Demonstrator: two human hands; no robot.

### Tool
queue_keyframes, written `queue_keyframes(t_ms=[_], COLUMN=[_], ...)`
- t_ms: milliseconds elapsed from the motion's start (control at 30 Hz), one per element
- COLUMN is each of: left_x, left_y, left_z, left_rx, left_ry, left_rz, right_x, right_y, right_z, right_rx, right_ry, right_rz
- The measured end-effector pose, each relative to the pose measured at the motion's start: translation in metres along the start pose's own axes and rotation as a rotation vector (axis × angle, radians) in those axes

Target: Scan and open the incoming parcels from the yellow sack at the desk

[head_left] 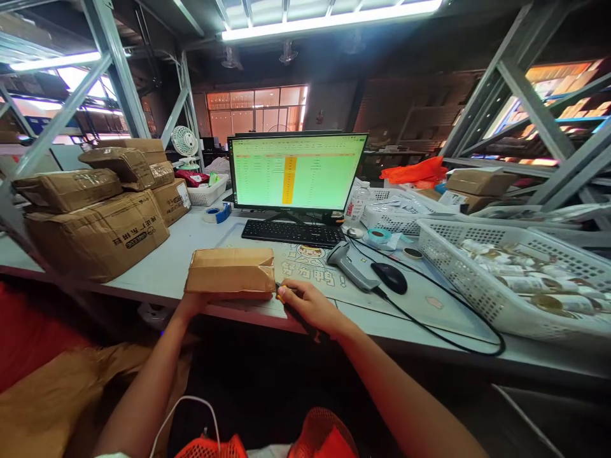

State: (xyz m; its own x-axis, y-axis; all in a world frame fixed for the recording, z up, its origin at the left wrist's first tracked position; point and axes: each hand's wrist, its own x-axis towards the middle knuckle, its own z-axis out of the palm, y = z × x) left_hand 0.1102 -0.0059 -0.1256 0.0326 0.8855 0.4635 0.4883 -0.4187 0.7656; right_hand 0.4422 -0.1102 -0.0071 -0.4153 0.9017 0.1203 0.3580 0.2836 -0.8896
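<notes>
While the left hand (191, 306) grips the near edge of a brown paper parcel (230, 273), the right hand (310, 306) is clenched around a slim black tool (298, 313), its tip just beside the parcel's right corner. Parcel sits at the front edge of the counter (162, 289), on a printed desk mat (305, 270). Keyboard (292, 233) behind it; corded barcode scanner (348, 266) and mouse (389, 277) to the right, near a white plastic basket (432, 245).

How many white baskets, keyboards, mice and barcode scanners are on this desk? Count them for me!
White baskets: 3
Keyboard: 1
Computer mouse: 1
Barcode scanner: 1
Total: 6
</notes>
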Motion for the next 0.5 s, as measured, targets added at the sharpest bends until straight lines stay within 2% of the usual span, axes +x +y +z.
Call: queue_keyframes(t_ms=[67, 200, 400, 500], left_x=[-0.001, 0.0, 0.009, 0.012], left_y=[0.008, 0.022, 0.026, 0.023], left_z=[0.001, 0.001, -0.001, 0.0], left_rx=[-0.047, -0.168, -0.229, -0.234], left_ry=[-0.001, 0.027, 0.053, 0.101], left_rz=[-0.056, -0.146, -0.329, -0.355], right_x=[0.005, 0.022, 0.034, 0.036], right_y=[0.008, 0.036, 0.094, 0.114], right_z=[-0.012, -0.039, -0.065, -0.065], right_rx=[-0.051, -0.127, 0.342, 0.382], right_ry=[0.01, 0.191, 0.35, 0.389], right_rz=[-0.001, 0.016, 0.246, 0.245])
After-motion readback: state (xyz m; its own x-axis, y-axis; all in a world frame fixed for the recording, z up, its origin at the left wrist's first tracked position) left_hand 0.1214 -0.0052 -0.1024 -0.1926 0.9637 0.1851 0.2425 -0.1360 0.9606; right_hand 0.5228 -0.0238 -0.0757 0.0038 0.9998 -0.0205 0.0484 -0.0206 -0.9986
